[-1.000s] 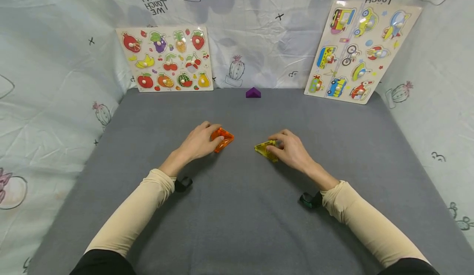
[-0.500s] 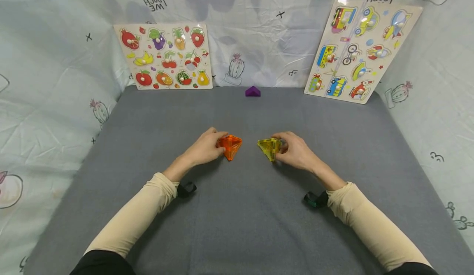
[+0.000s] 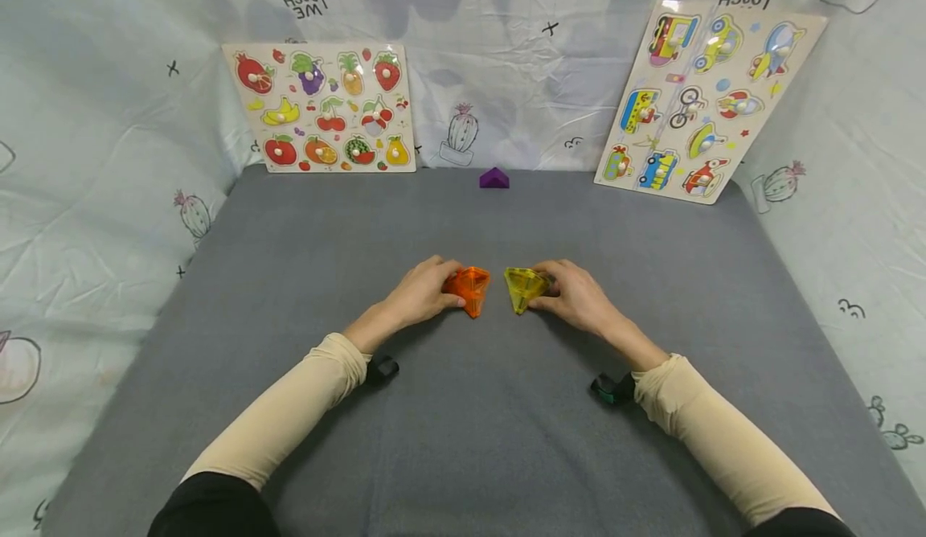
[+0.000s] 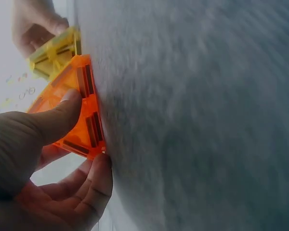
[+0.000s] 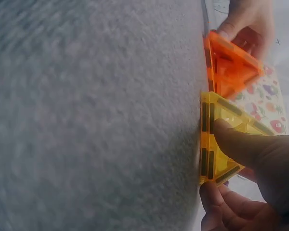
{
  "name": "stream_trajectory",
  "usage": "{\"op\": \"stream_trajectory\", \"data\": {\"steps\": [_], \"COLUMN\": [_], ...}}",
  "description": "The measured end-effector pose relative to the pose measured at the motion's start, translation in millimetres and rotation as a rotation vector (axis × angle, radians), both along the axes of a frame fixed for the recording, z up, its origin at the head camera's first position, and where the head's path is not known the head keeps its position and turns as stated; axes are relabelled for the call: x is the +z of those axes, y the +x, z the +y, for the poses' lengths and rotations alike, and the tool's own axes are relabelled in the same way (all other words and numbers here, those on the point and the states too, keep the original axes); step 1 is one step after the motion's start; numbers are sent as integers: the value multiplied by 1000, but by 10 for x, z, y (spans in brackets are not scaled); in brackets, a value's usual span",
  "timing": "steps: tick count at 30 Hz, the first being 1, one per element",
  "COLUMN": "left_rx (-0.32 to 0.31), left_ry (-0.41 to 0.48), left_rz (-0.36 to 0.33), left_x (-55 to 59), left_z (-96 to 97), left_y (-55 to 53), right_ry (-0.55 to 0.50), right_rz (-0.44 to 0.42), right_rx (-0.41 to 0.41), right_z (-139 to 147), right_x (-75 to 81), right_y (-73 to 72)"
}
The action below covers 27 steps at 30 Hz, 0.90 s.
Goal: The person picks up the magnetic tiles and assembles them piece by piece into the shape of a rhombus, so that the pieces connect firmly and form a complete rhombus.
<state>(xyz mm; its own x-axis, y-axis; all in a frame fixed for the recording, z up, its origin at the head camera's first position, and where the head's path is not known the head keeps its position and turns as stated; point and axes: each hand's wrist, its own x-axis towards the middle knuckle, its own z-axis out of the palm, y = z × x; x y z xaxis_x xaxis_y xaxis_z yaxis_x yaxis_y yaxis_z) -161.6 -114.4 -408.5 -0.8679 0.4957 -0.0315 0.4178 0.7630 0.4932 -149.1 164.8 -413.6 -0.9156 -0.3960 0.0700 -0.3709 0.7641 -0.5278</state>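
Note:
Near the middle of the grey cloth, my left hand [image 3: 422, 292] pinches a see-through orange pyramid of triangular magnetic tiles [image 3: 472, 289]. Its thumb presses one face in the left wrist view, where dark magnet strips line the orange pyramid's [image 4: 84, 115] edges. Across a narrow gap, my right hand [image 3: 576, 297] holds a matching yellow pyramid of magnetic tiles [image 3: 524, 286]. In the right wrist view the thumb lies on a face of the yellow pyramid [image 5: 224, 139], and the fingers reach round its far side, partly hidden.
A small purple wedge-shaped block [image 3: 494, 178] sits at the back edge of the grey cloth [image 3: 463, 440]. A fruit puzzle board [image 3: 325, 111] leans at the back left, a vehicle puzzle board [image 3: 705, 103] at the back right. Printed white cloth [image 3: 506, 63] hangs around.
The left hand has moved right and slightly nearer with the orange pyramid, narrowing the gap. The yellow pyramid has turned in the right hand and shifted little. Both pyramids show different faces now.

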Motion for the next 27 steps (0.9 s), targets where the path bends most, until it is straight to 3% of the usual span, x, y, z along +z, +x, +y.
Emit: {"op": "stream_trajectory", "data": {"steps": [6, 12, 27], "left_rx": [14, -16, -22], "left_ry": [-21, -17, 4], "left_rz": [16, 61, 73], "left_x": [-13, -43, -48], "left_z": [167, 276, 271], "left_y": [15, 19, -10], "right_ry": [-8, 0, -21], "right_rz": [19, 33, 38], "right_rx": [-10, -16, 7], "right_z": [-74, -144, -136], "right_x": [-25, -38, -36], "right_y": [-1, 20, 33]}}
